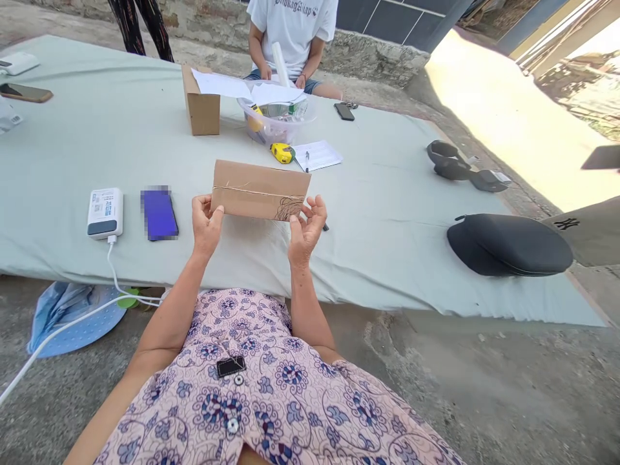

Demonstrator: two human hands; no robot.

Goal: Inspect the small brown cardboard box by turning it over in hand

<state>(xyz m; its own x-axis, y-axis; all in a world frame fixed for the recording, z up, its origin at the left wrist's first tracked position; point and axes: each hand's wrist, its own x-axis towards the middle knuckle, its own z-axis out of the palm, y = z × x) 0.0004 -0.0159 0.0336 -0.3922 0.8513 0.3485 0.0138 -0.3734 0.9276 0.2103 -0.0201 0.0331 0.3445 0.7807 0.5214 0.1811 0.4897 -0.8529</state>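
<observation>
A rectangular piece of brown cardboard (256, 191) is held up above the near part of the table, with a crease running across it and dark pen scribbles at its lower right. My left hand (207, 223) pinches its left end, thumb in front and fingers behind. At the lower right corner, my right hand (308, 229) grips it with the thumb in front, its other fingers partly raised. A dark pen-like tip shows on the table beside my right hand, mostly hidden.
A power bank (105, 213) with a white cable and a phone (160, 214) lie left. Beyond are a cardboard box (203, 115), a plastic basin (271, 132), a yellow tape measure (282, 153) and a notebook (320, 155). A black cap (508, 244) lies right. A person (293, 39) sits opposite.
</observation>
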